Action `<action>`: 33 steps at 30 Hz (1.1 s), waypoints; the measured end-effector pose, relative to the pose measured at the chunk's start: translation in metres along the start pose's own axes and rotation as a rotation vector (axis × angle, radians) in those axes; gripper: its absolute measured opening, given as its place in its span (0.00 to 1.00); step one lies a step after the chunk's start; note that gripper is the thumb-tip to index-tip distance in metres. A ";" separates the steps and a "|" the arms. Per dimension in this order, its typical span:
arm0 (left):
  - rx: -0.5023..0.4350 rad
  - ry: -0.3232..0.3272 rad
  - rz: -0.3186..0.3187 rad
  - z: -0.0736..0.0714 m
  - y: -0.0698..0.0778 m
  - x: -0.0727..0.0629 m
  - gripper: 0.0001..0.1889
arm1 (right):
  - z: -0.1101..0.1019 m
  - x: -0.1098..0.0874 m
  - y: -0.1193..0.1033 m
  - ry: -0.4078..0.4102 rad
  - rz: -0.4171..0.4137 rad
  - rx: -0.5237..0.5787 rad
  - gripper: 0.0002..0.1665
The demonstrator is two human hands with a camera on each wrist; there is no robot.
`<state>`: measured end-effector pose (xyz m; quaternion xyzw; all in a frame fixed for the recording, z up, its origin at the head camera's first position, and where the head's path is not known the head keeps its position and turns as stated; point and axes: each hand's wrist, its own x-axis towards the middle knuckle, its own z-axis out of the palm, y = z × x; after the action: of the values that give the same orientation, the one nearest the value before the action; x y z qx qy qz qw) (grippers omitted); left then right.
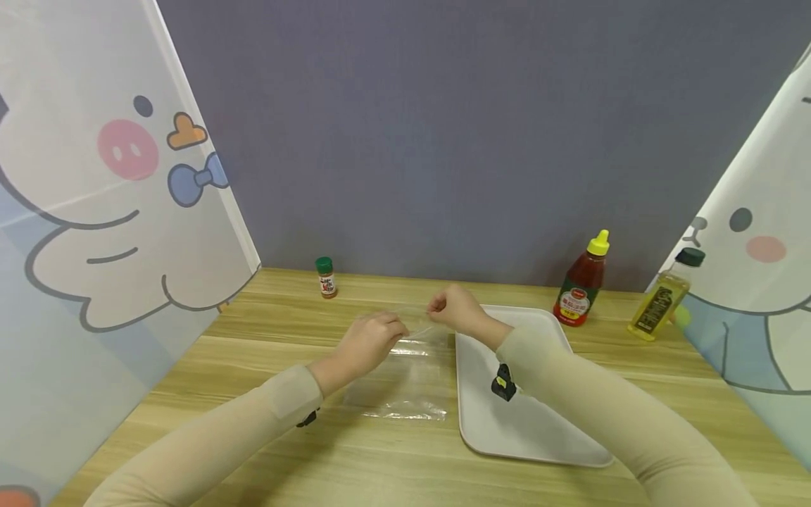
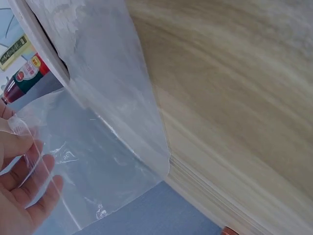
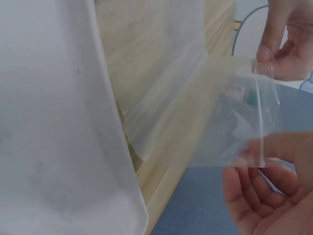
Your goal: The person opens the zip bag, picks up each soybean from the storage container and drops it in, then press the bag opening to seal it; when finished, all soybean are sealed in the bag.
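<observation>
A clear plastic zip bag (image 1: 405, 384) lies partly over the table, its zip edge lifted between both hands. My left hand (image 1: 374, 341) pinches that edge near its left end; in the left wrist view the fingers (image 2: 46, 203) show through the thin film. At the other end my right hand (image 1: 459, 310) grips the bag between thumb and curled fingers, close to the tray's far left corner. The right wrist view has the right hand (image 3: 274, 191) below and the left hand (image 3: 288, 41) above, with the zip strip (image 3: 260, 117) stretched between them.
A white tray (image 1: 484, 429) stands right of the bag, under the right forearm. Behind it are a red sauce bottle (image 1: 575, 292) with a yellow cap and an oil bottle (image 1: 662, 299). A small green-capped spice jar (image 1: 326, 278) stands at the back left, near the grey partition (image 1: 443, 141).
</observation>
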<state>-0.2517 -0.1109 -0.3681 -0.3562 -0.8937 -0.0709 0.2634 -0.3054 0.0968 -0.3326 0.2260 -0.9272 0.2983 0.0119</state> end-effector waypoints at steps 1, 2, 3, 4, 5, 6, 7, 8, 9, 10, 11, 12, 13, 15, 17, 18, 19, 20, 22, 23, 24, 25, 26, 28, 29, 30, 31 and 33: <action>0.000 0.000 -0.002 0.000 0.000 0.000 0.05 | 0.000 -0.001 -0.001 0.013 0.010 -0.008 0.04; 0.000 0.001 -0.005 0.000 0.000 0.000 0.05 | 0.000 -0.003 -0.002 0.017 0.018 -0.015 0.04; 0.001 0.007 -0.005 0.000 0.000 0.000 0.05 | 0.000 -0.004 -0.002 0.018 0.029 -0.020 0.05; 0.001 0.011 -0.005 0.000 -0.001 0.000 0.05 | 0.000 -0.006 -0.003 0.011 0.043 -0.018 0.05; 0.000 0.011 -0.008 0.000 -0.001 0.000 0.05 | -0.001 -0.008 -0.003 0.005 0.050 -0.019 0.06; -0.004 0.008 -0.013 0.001 -0.001 -0.001 0.05 | -0.001 -0.010 -0.003 -0.003 0.062 -0.012 0.06; -0.008 0.005 -0.019 0.001 -0.002 -0.001 0.04 | -0.001 -0.011 -0.002 -0.006 0.062 -0.004 0.06; -0.020 0.002 -0.026 0.002 -0.002 -0.002 0.04 | -0.002 -0.012 -0.002 -0.011 0.063 0.006 0.07; -0.036 0.001 -0.036 0.002 -0.003 -0.002 0.04 | -0.001 -0.014 0.000 -0.011 0.065 0.018 0.07; -0.053 0.003 -0.049 0.002 -0.003 -0.002 0.04 | -0.001 -0.015 0.001 -0.008 0.066 0.026 0.07; -0.070 0.016 -0.059 0.001 -0.005 -0.001 0.04 | -0.001 -0.016 0.003 0.000 0.065 0.030 0.07; -0.087 0.032 -0.071 0.001 -0.006 -0.001 0.05 | 0.000 -0.016 0.005 0.010 0.067 0.037 0.07; -0.102 0.053 -0.081 0.000 -0.008 0.000 0.05 | 0.001 -0.017 0.006 0.022 0.060 0.036 0.07; -0.122 0.082 -0.111 -0.002 -0.012 0.001 0.04 | 0.002 -0.019 0.009 0.039 0.062 0.054 0.06; -0.131 0.076 -0.151 -0.004 -0.016 0.001 0.04 | 0.004 -0.020 0.011 0.054 0.049 0.069 0.06; -0.140 0.053 -0.180 -0.005 -0.017 0.001 0.03 | 0.005 -0.021 0.012 0.062 0.044 0.077 0.06; -0.154 0.022 -0.211 -0.006 -0.018 0.001 0.04 | 0.006 -0.022 0.012 0.063 0.047 0.090 0.06; -0.172 -0.015 -0.244 -0.006 -0.019 0.000 0.04 | 0.006 -0.024 0.012 0.065 0.052 0.103 0.06; -0.211 -0.076 -0.306 -0.007 -0.020 -0.002 0.05 | 0.008 -0.026 0.012 0.069 0.054 0.111 0.06; -0.233 -0.097 -0.334 -0.007 -0.020 -0.003 0.06 | 0.008 -0.027 0.012 0.071 0.056 0.117 0.06; -0.251 -0.108 -0.359 -0.007 -0.020 -0.005 0.06 | 0.009 -0.028 0.011 0.073 0.063 0.122 0.06; -0.263 -0.111 -0.379 -0.007 -0.020 -0.006 0.07 | 0.010 -0.029 0.011 0.075 0.064 0.121 0.05; -0.272 -0.103 -0.396 -0.007 -0.020 -0.007 0.08 | 0.010 -0.030 0.012 0.079 0.055 0.114 0.05; -0.276 -0.079 -0.426 -0.006 -0.020 -0.008 0.09 | 0.012 -0.032 0.012 0.083 0.056 0.109 0.05; -0.278 -0.066 -0.435 -0.006 -0.020 -0.008 0.09 | 0.012 -0.033 0.012 0.083 0.053 0.111 0.05; -0.278 -0.054 -0.443 -0.005 -0.020 -0.009 0.10 | 0.013 -0.034 0.012 0.082 0.049 0.110 0.05; -0.276 -0.046 -0.451 -0.005 -0.020 -0.009 0.10 | 0.013 -0.036 0.012 0.079 0.044 0.112 0.06; -0.273 -0.040 -0.460 -0.005 -0.020 -0.009 0.12 | 0.012 -0.038 0.012 0.067 0.048 0.127 0.07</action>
<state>-0.2574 -0.1323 -0.3674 -0.1771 -0.9383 -0.2418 0.1723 -0.2746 0.1141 -0.3550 0.1938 -0.9106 0.3644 0.0214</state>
